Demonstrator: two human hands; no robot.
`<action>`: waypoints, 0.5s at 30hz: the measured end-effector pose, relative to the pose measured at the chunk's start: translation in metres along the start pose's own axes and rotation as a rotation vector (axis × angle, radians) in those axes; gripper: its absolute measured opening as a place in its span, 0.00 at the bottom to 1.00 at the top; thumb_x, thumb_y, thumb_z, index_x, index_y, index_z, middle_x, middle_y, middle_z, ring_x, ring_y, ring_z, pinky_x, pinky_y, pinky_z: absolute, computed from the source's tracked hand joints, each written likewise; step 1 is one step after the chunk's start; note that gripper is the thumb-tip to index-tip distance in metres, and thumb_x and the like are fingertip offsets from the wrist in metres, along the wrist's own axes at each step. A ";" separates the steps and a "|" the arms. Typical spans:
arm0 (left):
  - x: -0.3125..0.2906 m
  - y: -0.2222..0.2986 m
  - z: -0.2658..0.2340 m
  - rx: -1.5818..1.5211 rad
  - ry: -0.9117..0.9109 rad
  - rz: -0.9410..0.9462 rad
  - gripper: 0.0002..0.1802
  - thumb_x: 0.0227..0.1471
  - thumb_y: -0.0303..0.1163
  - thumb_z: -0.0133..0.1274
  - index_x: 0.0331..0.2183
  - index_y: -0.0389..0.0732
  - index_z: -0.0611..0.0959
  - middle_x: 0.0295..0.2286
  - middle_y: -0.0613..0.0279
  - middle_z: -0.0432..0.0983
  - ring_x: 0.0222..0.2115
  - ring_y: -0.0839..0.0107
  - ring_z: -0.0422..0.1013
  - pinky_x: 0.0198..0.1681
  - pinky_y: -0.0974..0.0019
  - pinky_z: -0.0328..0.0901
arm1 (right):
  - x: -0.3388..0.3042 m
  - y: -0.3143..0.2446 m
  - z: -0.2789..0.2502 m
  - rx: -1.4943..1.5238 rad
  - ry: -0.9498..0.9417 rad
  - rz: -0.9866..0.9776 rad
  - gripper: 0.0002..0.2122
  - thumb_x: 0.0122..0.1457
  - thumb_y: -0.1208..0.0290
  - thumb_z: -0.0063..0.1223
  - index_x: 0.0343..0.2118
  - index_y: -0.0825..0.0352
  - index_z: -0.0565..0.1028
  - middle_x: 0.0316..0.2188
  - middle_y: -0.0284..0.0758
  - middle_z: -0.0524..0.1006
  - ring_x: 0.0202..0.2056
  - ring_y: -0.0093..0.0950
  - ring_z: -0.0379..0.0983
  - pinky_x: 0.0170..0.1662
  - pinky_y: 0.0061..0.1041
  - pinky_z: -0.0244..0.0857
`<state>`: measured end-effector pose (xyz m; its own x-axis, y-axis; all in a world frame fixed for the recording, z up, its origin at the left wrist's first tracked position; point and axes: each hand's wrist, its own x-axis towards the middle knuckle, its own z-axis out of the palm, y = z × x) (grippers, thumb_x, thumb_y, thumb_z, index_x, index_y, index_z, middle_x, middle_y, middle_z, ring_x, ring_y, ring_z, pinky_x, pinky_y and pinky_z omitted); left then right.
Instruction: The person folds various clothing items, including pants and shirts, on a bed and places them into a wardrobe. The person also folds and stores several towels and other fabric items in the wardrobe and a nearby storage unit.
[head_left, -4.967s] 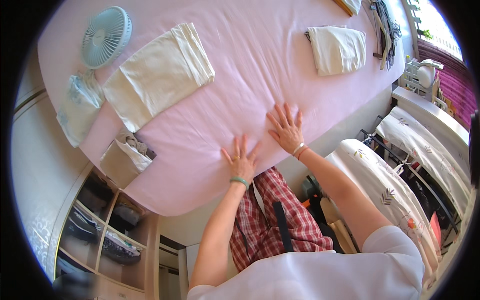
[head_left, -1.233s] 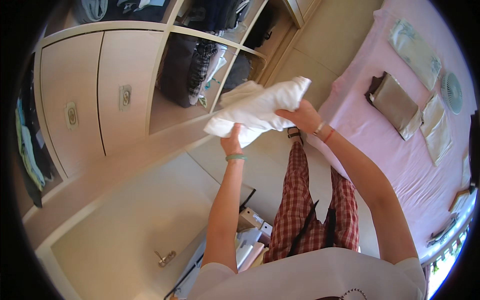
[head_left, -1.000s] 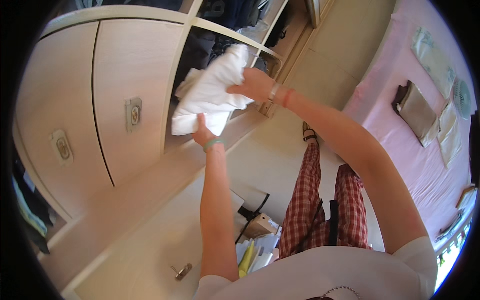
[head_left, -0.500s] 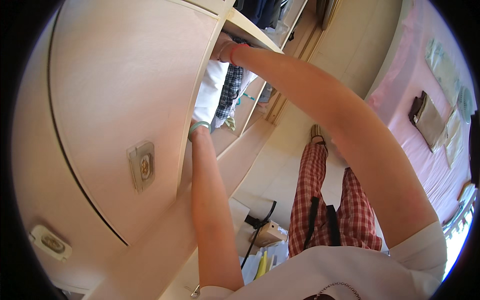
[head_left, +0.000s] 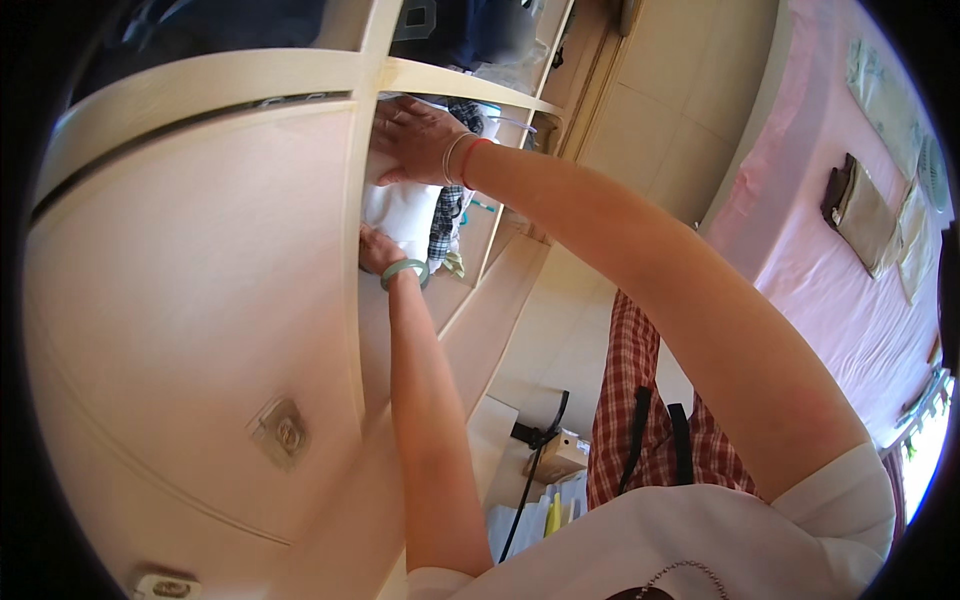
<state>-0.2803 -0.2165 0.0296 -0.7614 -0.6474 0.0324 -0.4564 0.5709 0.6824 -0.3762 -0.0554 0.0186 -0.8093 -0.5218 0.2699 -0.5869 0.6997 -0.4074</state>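
Note:
Inside a cupboard compartment, a white folded cloth lies beside a black-and-white checked cloth. My right hand, with a bangle and a red cord at the wrist, rests flat on the far part of the white cloth, fingers spread. At its near end is my left hand, below which a green bangle circles the wrist. This hand touches the cloth's side and looks open, though the cupboard door edge partly hides its fingers.
A pale cupboard door with a recessed handle fills the left. Dark clothes sit in the compartment beyond. To the right, a pink-covered bed holds folded clothes. A cardboard box stands on the floor near my legs.
My right hand has come into fuller view, spread over the white cloth. More of my left hand shows beside it. The view has shifted, revealing the cupboard's upper frame.

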 end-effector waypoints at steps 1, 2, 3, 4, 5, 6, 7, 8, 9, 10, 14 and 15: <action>0.009 -0.011 -0.003 0.091 -0.041 0.022 0.41 0.60 0.60 0.28 0.62 0.39 0.52 0.61 0.48 0.47 0.60 0.55 0.51 0.61 0.58 0.51 | 0.001 0.004 0.007 0.016 0.034 0.008 0.32 0.56 0.38 0.38 0.61 0.49 0.59 0.63 0.30 0.56 0.66 0.32 0.45 0.66 0.37 0.33; 0.014 -0.019 -0.005 0.043 -0.040 0.025 0.41 0.60 0.60 0.29 0.62 0.38 0.53 0.61 0.47 0.47 0.60 0.54 0.51 0.61 0.58 0.51 | 0.005 -0.001 0.012 0.042 0.067 0.013 0.32 0.56 0.38 0.38 0.61 0.49 0.59 0.63 0.30 0.56 0.65 0.32 0.46 0.66 0.36 0.33; 0.020 -0.026 -0.003 -0.004 -0.040 0.028 0.41 0.60 0.59 0.30 0.61 0.36 0.54 0.61 0.45 0.47 0.60 0.53 0.51 0.61 0.58 0.51 | 0.006 -0.005 0.016 0.068 0.100 0.019 0.32 0.56 0.38 0.38 0.61 0.49 0.59 0.63 0.30 0.57 0.65 0.31 0.47 0.66 0.36 0.34; 0.022 -0.034 -0.004 -0.052 -0.039 0.032 0.40 0.60 0.58 0.31 0.61 0.35 0.55 0.61 0.44 0.47 0.61 0.52 0.50 0.61 0.58 0.51 | 0.006 -0.006 0.019 0.102 0.046 0.040 0.32 0.56 0.38 0.38 0.61 0.50 0.59 0.63 0.30 0.57 0.65 0.32 0.48 0.66 0.36 0.34; 0.022 -0.019 -0.005 0.030 -0.118 -0.039 0.44 0.59 0.63 0.29 0.62 0.36 0.50 0.62 0.45 0.41 0.61 0.53 0.48 0.61 0.58 0.50 | 0.008 -0.001 0.019 0.131 -0.001 0.064 0.32 0.56 0.38 0.38 0.61 0.50 0.60 0.63 0.30 0.57 0.64 0.32 0.49 0.66 0.36 0.34; 0.023 -0.023 -0.003 -0.014 -0.139 -0.057 0.44 0.59 0.62 0.30 0.62 0.37 0.50 0.62 0.45 0.43 0.61 0.53 0.49 0.61 0.58 0.50 | 0.009 0.002 0.019 0.160 -0.048 0.088 0.32 0.56 0.38 0.38 0.60 0.51 0.60 0.63 0.30 0.57 0.64 0.33 0.50 0.66 0.36 0.34; 0.024 -0.025 0.001 -0.059 -0.161 -0.074 0.44 0.59 0.62 0.30 0.62 0.37 0.51 0.62 0.45 0.44 0.61 0.53 0.49 0.61 0.58 0.51 | 0.011 0.003 0.018 0.184 -0.058 0.089 0.32 0.56 0.38 0.38 0.60 0.51 0.60 0.63 0.30 0.57 0.63 0.33 0.52 0.66 0.37 0.36; 0.024 -0.021 0.004 -0.112 -0.188 -0.089 0.44 0.59 0.62 0.31 0.62 0.37 0.51 0.61 0.45 0.45 0.60 0.53 0.50 0.61 0.57 0.51 | 0.011 0.005 0.016 0.195 -0.076 0.090 0.32 0.56 0.38 0.38 0.60 0.51 0.60 0.63 0.30 0.57 0.63 0.34 0.52 0.66 0.37 0.36; 0.020 -0.018 0.007 -0.060 -0.173 -0.057 0.44 0.59 0.62 0.32 0.62 0.37 0.52 0.61 0.46 0.47 0.59 0.53 0.52 0.61 0.57 0.51 | 0.009 0.009 0.014 0.204 -0.093 0.092 0.32 0.56 0.38 0.39 0.60 0.51 0.60 0.63 0.30 0.57 0.63 0.34 0.52 0.66 0.37 0.37; 0.018 -0.013 0.007 -0.080 -0.187 -0.096 0.43 0.59 0.62 0.32 0.62 0.37 0.53 0.61 0.46 0.47 0.59 0.53 0.52 0.60 0.57 0.52 | 0.005 0.014 0.011 0.212 -0.110 0.096 0.32 0.56 0.38 0.39 0.60 0.51 0.60 0.63 0.30 0.57 0.63 0.34 0.52 0.66 0.37 0.38; 0.031 -0.057 -0.035 -0.007 -0.118 -0.149 0.37 0.62 0.54 0.32 0.60 0.33 0.55 0.60 0.47 0.50 0.58 0.57 0.55 0.60 0.59 0.53 | -0.024 0.008 -0.017 0.251 -0.100 0.053 0.30 0.60 0.45 0.38 0.63 0.54 0.54 0.63 0.32 0.55 0.63 0.32 0.51 0.65 0.36 0.43; 0.027 -0.054 -0.036 0.109 -0.103 -0.052 0.36 0.63 0.51 0.32 0.60 0.33 0.56 0.60 0.47 0.51 0.58 0.58 0.55 0.60 0.59 0.54 | -0.050 0.017 -0.017 0.236 -0.002 0.052 0.28 0.61 0.51 0.42 0.63 0.54 0.54 0.63 0.33 0.56 0.63 0.32 0.51 0.63 0.36 0.46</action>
<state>-0.2595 -0.2825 0.0199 -0.7762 -0.6253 -0.0802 -0.5396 0.5931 0.5976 -0.3463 -0.0092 0.0130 -0.8381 -0.4891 0.2415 -0.5224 0.5920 -0.6137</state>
